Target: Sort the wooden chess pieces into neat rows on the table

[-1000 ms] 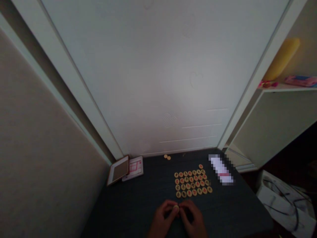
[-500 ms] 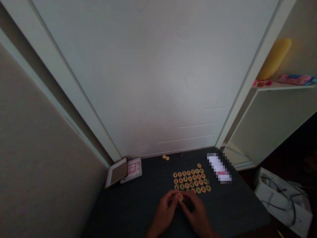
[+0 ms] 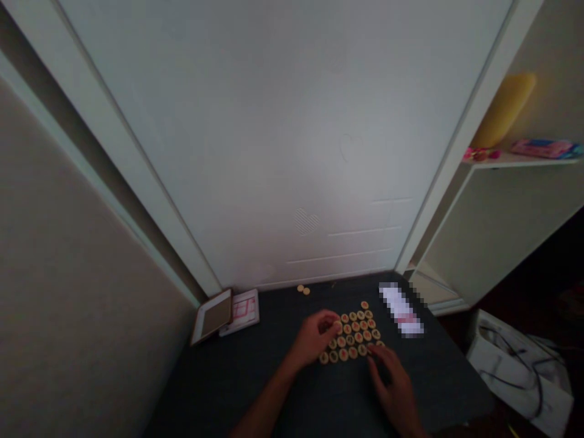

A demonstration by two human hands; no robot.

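Observation:
Several round wooden Chinese chess pieces (image 3: pixel 350 340) lie in rows, face up, with red or dark characters. My left hand (image 3: pixel 314 334) is over the upper left part of the rows, its thumb and fingers pinched about a pale chess piece (image 3: pixel 337 327). Beneath that hand, some of the pieces are hidden. My right hand (image 3: pixel 393 380) is at the lower right corner of the rows. Its thumb and forefinger are apart, and the fingertips reach the bottom row's edge; I see nothing held there.
The dark table (image 3: pixel 255 377) meets a white panel (image 3: pixel 292 152). Two plain discs (image 3: pixel 303 290) lie by the panel. A framed item (image 3: pixel 212 317) and a pink-printed card (image 3: pixel 245 313) are at left, a blurred-out white item (image 3: pixel 401 309) at right. A white box with cables (image 3: pixel 520 365) stands beyond.
My hands were together around one piece in front of the rows. They have parted: the left went forward onto the rows, the right to their lower right corner. The bottom row is now more visible.

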